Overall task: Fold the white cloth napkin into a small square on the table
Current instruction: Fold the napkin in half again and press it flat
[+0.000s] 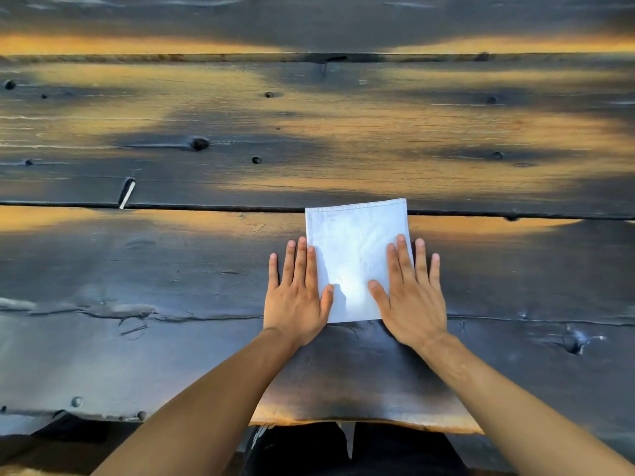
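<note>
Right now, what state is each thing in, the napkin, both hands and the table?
napkin: folded into a flat rectangle, lying across a plank seam
left hand: open, flat, pressing the napkin's left edge
right hand: open, flat, pressing its right side
table: dark, weathered planks

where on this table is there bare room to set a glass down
Nearly everywhere on the wooden table: the far planks beyond the napkin, and both sides of it. Crowded only at the near middle, where the left hand and right hand press it flat.
</note>
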